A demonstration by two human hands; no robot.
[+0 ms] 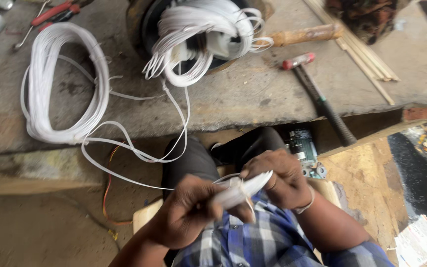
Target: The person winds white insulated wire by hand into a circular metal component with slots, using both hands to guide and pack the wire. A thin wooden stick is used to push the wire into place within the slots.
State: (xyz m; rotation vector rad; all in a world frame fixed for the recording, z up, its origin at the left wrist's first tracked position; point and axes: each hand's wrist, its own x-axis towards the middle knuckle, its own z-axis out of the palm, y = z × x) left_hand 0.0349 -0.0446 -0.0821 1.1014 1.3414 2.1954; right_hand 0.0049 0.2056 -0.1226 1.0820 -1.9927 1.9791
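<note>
Below the bench edge, over your lap, both your hands close on one small bundle of white wire (240,190). Your left hand (186,210) wraps its fingers round the lower left end of the bundle, thumb on top, fully closed on it. Your right hand (280,178) grips the upper right end, fingers curled over it, so the bundle spans the gap between the two fists and lies tilted, its right end higher. A thin strand loops round the bundle's middle, between your hands.

From the bundle, loose white strands (134,153) run up and left, past your knee, to the bench top. They join the large coil of white wire (65,84) lying flat on the grey bench (253,94), well apart from your hands. A second, tangled mass of white wire (203,34) sits in a dark round housing at the far edge, and strands hang from it toward the bench front.

A hammer with a red head end (317,96) lies on the right of the bench, its black handle overhanging the edge. A wooden handle (305,34) lies just beyond it. Red-handled pliers (55,12) lie at the far left.
</note>
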